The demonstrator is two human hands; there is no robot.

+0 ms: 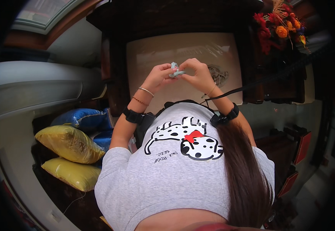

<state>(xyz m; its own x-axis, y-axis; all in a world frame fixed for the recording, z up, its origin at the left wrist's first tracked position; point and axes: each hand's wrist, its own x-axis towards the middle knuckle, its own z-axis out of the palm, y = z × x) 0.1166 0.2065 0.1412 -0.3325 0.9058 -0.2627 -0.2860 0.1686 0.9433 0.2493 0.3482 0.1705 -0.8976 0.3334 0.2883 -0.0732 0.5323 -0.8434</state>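
Observation:
Above the table, my two hands meet around a small bundle of pale bluish-white cord or cloth (175,70); its exact kind is too small to make out. My left hand (160,76) pinches the bundle from the left side. From the right, the thumb and fingers of my right hand (198,73) close on its other end. A tangled heap of grey-brown cord or cloth (218,75) lies on the tabletop just beyond my right hand, which partly hides it.
A light-topped table (148,46) with a dark frame stands before me. Red and orange flowers (281,30) are at the far right. Yellow cushions (69,144) and a blue cushion (81,116) lie at my left. A black cable (252,82) runs off to the right.

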